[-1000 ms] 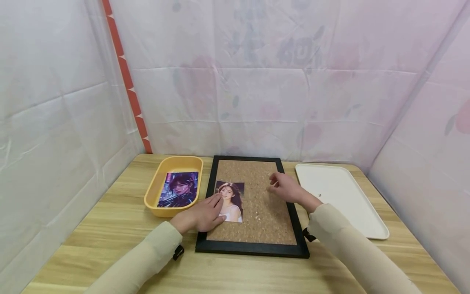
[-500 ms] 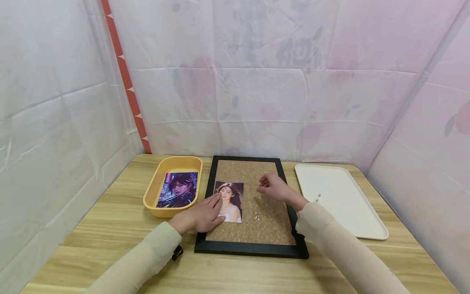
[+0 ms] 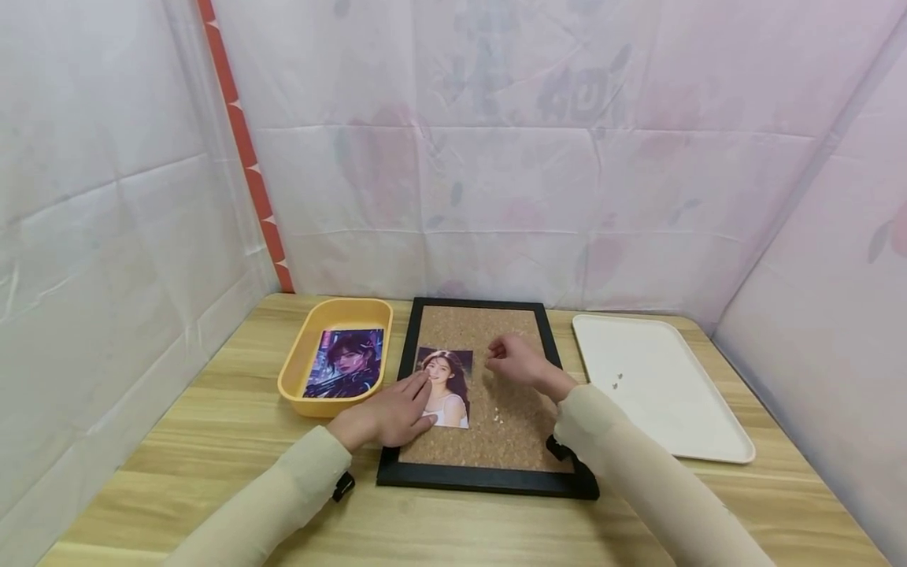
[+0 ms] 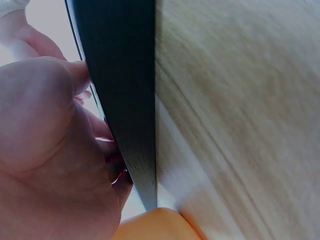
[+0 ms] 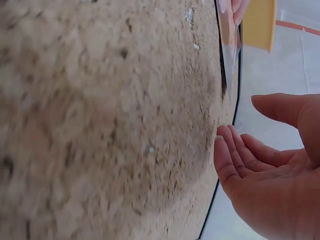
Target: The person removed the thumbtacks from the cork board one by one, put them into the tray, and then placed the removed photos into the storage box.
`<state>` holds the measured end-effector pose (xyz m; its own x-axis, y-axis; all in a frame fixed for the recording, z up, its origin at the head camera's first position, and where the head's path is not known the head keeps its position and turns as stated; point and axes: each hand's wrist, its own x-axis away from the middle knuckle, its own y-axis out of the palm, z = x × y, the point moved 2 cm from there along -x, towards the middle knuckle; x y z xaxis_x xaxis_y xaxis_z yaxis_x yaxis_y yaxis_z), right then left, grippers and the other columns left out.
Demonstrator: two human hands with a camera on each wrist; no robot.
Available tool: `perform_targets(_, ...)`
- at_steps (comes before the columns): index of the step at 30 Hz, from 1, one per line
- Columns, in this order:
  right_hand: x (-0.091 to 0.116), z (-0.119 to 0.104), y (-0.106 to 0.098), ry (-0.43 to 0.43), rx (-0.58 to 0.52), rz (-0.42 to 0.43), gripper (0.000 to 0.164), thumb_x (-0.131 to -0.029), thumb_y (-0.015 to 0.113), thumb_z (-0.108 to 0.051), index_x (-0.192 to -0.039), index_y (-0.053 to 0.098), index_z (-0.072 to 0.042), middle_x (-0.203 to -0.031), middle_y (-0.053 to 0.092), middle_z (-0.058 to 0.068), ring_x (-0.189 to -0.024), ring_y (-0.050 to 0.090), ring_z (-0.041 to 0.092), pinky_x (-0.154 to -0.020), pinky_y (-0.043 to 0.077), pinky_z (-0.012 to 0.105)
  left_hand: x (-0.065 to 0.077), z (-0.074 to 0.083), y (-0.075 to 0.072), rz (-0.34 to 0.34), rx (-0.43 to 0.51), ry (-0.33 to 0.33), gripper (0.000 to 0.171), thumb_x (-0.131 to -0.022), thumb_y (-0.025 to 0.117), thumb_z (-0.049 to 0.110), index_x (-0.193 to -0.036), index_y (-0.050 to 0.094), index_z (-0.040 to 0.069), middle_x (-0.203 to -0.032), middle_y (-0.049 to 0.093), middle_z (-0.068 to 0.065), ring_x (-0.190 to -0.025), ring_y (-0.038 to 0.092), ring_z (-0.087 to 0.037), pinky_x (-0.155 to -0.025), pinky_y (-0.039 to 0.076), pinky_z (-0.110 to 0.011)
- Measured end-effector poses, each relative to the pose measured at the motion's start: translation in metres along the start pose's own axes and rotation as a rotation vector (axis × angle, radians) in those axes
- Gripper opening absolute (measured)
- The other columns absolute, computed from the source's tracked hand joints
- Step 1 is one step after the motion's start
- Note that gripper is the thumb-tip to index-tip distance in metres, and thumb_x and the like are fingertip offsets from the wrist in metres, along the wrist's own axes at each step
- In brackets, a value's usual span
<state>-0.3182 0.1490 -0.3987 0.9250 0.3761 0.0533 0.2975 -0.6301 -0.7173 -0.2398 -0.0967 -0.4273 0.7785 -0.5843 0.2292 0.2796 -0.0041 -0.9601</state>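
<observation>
My left hand [image 3: 397, 409] lies flat with straight fingers over the left side of a photo print [image 3: 453, 382] of a person in a white top. The photo rests on a cork board [image 3: 489, 327], and the hand also reaches across the board's black frame [image 4: 120, 75]. Over the cork, just right of the photo, hovers my right hand [image 3: 523, 364]. In the right wrist view, its thumb and fingers [image 5: 227, 160] stand apart, slightly bent, with nothing seen between them. Several tiny white specks [image 3: 497, 416] show on the cork.
A yellow tub [image 3: 298, 354] holding a purple-blue picture card [image 3: 347, 364] stands left of the board. To the right lies a white tray [image 3: 680, 394] with a couple of tiny pieces [image 3: 618, 381]. Hanging cloth [image 3: 496, 181] closes off the wooden table's back and sides.
My right hand has moved left across the cork, closer to the photo. The left hand stays on the photo. Two tiny pieces on the tray now show, where one showed before.
</observation>
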Motion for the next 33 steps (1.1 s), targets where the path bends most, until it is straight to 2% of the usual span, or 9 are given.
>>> perform_targets(7, -0.007, -0.006, 0.005, 0.0, 0.028, -0.018, 0.03, -0.096, 0.065, -0.008, -0.121, 0.063, 0.008, -0.11, 0.067, 0.014, -0.101, 0.063, 0.023, -0.088, 0.055, 0.04, 0.001, 0.003, -0.006, -0.015, -0.002, -0.015, 0.07, -0.111, 0.037, 0.043, -0.161, 0.02, -0.003, -0.17, 0.011, -0.019, -0.158, 0.009, -0.033, -0.127, 0.014, -0.045)
perform_targets(16, -0.013, -0.011, 0.014, 0.069, -0.063, -0.009, 0.039, -0.096, 0.065, -0.006, -0.13, 0.057, 0.012, -0.116, 0.066, 0.018, -0.1, 0.063, 0.024, -0.082, 0.056, 0.036, 0.005, 0.007, -0.011, -0.017, 0.0, -0.004, 0.067, -0.111, 0.038, 0.039, -0.16, 0.022, -0.006, -0.169, 0.014, -0.022, -0.157, 0.01, -0.034, -0.127, 0.015, -0.046)
perform_targets(21, -0.015, -0.011, 0.016, 0.107, -0.105, -0.004, 0.04, -0.096, 0.066, -0.006, -0.131, 0.058, 0.01, -0.113, 0.067, 0.014, -0.096, 0.062, 0.021, -0.079, 0.055, 0.033, 0.006, 0.008, -0.013, -0.024, 0.001, 0.004, 0.067, -0.111, 0.039, 0.038, -0.159, 0.024, -0.007, -0.168, 0.015, -0.024, -0.157, 0.012, -0.037, -0.126, 0.016, -0.047)
perform_targets(25, -0.012, -0.012, 0.017, 0.114, -0.136, -0.009, 0.032, -0.096, 0.065, -0.006, -0.125, 0.062, 0.007, -0.101, 0.064, 0.011, -0.084, 0.058, 0.018, -0.069, 0.049, 0.028, 0.006, 0.008, -0.013, -0.023, -0.001, -0.001, 0.067, -0.111, 0.039, 0.038, -0.159, 0.024, -0.007, -0.169, 0.015, -0.023, -0.157, 0.012, -0.036, -0.126, 0.016, -0.046)
perform_targets(29, -0.01, -0.014, 0.019, 0.088, -0.215, -0.044, 0.027, -0.096, 0.063, -0.003, -0.119, 0.065, 0.009, -0.096, 0.069, 0.013, -0.08, 0.064, 0.019, -0.067, 0.054, 0.029, 0.004, 0.007, -0.011, -0.021, -0.004, -0.015, 0.068, -0.111, 0.039, 0.04, -0.159, 0.024, -0.005, -0.169, 0.015, -0.021, -0.157, 0.012, -0.034, -0.127, 0.016, -0.046)
perform_targets(33, -0.008, -0.018, 0.023, 0.066, -0.243, -0.079, 0.017, -0.098, 0.063, -0.004, -0.107, 0.07, 0.009, -0.089, 0.072, 0.015, -0.073, 0.067, 0.019, -0.065, 0.057, 0.03, 0.004, 0.007, -0.01, -0.021, -0.013, -0.024, 0.069, -0.111, 0.038, 0.042, -0.16, 0.024, -0.004, -0.169, 0.014, -0.02, -0.157, 0.011, -0.033, -0.127, 0.015, -0.044)
